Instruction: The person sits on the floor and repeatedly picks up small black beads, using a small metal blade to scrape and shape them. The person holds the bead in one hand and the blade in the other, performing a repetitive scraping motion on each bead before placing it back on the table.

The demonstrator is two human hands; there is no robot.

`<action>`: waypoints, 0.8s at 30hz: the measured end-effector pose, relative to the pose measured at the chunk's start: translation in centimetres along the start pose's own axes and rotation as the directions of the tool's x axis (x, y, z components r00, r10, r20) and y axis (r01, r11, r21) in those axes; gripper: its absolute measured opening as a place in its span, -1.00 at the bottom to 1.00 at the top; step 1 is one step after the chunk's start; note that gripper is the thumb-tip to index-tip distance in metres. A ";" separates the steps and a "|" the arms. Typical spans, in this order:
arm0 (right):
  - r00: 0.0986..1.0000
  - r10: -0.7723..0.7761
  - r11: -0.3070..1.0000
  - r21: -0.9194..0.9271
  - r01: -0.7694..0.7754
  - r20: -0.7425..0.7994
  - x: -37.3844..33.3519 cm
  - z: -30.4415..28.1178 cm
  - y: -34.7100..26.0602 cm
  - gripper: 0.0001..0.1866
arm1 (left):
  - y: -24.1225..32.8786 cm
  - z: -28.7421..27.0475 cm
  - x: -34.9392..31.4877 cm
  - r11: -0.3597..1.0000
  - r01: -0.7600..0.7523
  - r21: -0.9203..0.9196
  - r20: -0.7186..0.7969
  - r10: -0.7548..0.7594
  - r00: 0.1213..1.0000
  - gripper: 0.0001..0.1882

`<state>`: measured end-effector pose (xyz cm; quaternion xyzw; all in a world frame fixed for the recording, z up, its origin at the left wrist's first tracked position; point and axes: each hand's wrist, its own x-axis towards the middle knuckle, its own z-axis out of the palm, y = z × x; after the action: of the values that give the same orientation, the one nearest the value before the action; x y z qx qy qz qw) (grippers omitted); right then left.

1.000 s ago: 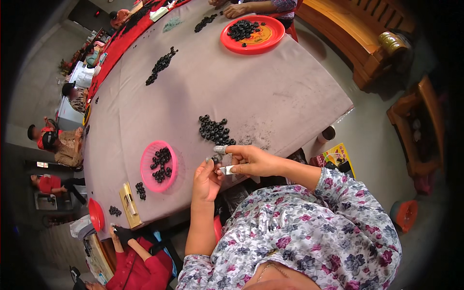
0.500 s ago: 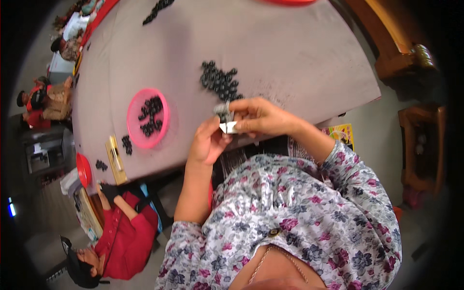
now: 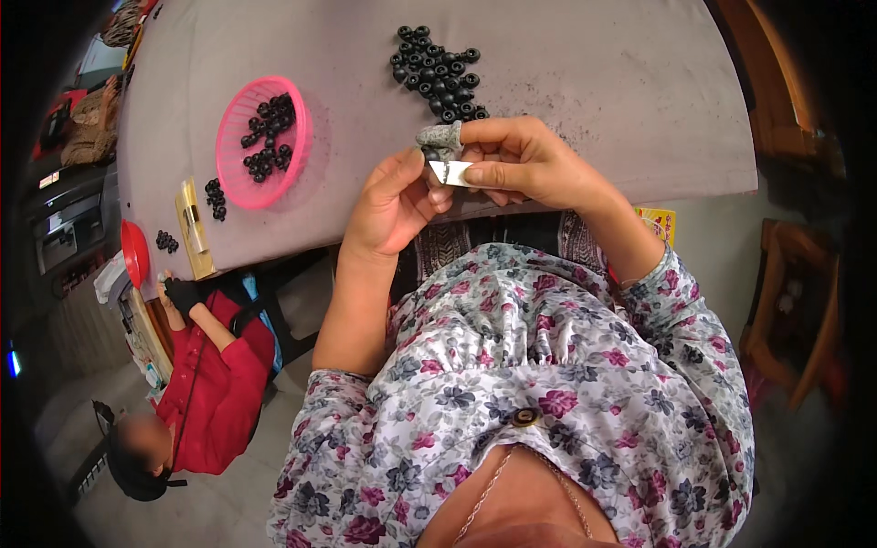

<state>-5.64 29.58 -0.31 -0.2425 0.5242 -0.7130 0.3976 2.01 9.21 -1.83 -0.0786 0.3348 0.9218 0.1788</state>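
Both hands meet above the near edge of the table. My right hand (image 3: 521,164) pinches a small flat white piece, shaped like a blade (image 3: 452,173), under its thumb. A grey knitted finger cover (image 3: 440,136) sits over the tip of its index finger. My left hand (image 3: 395,196) is closed right beside it, thumb against fingers, on a small black round part (image 3: 431,156) that is mostly hidden. Just beyond the hands lies a loose heap of shiny black round parts (image 3: 437,73). Dark crumbs (image 3: 566,105) are scattered to the right of the heap.
A pink plastic basket (image 3: 304,137) with black parts stands on the cloth-covered table (image 3: 347,55) to the left. Past it are small black clusters (image 3: 216,198), a tan strip (image 3: 194,233) and a red bowl (image 3: 134,251). A person in red (image 3: 219,365) works at lower left.
The view has shifted, so the table, basket and heap sit higher in the picture. Both hands stay together around the white piece and the black part.
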 end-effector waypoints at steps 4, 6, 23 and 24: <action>1.000 0.003 1.000 -0.017 -0.003 -0.006 0.0 0.0 0.0 -0.61 | 0.0 -0.5 0.0 1.000 0.012 0.017 0.035 -0.012 0.999 -0.71; 1.000 -0.002 1.000 -0.028 0.002 0.000 0.0 0.2 -0.1 -0.63 | 0.0 -0.7 0.0 1.000 0.013 0.021 0.045 -0.013 0.999 -0.71; 0.999 0.038 0.997 -0.072 -0.036 0.025 0.2 -0.4 0.2 -0.55 | -0.4 -0.4 0.2 0.999 -0.027 0.038 0.008 0.027 1.000 -0.69; 0.999 0.042 0.997 -0.074 -0.040 0.025 0.2 -0.4 0.2 -0.55 | -0.4 -0.5 0.3 0.999 -0.029 0.044 0.017 0.028 0.999 -0.69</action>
<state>-6.04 29.61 -0.63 -0.2557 0.5493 -0.6818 0.4098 1.90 9.25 -2.50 -0.0624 0.3546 0.9173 0.1700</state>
